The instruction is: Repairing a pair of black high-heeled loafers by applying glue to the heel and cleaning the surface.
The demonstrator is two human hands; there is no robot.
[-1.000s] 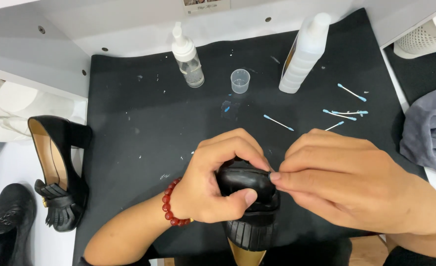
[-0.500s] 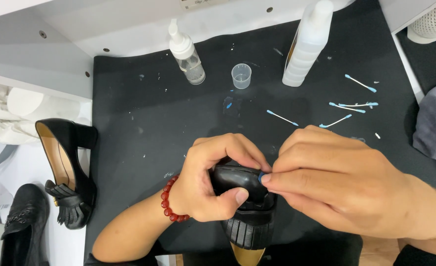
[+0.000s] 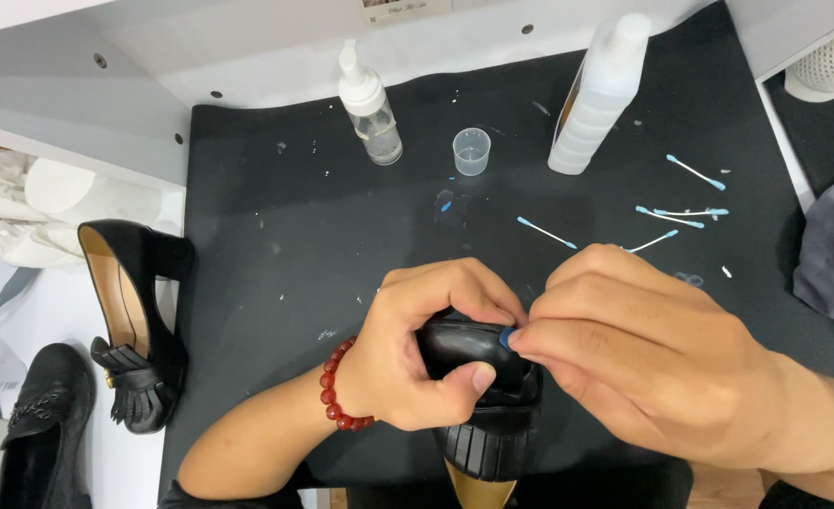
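On the black mat (image 3: 294,245):
Left hand (image 3: 417,358): gripping a black heeled shoe (image 3: 478,415), fingers wrapped tight.
Right hand (image 3: 643,358): pinching a blue-tipped cotton swab (image 3: 506,337) against the leather.

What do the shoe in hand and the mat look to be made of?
Shoe: probably smooth black leather or imitation, since it shows a soft sheen on the toe. Mat: matte black, likely rubber or foam, flat and speckled with pale flecks.
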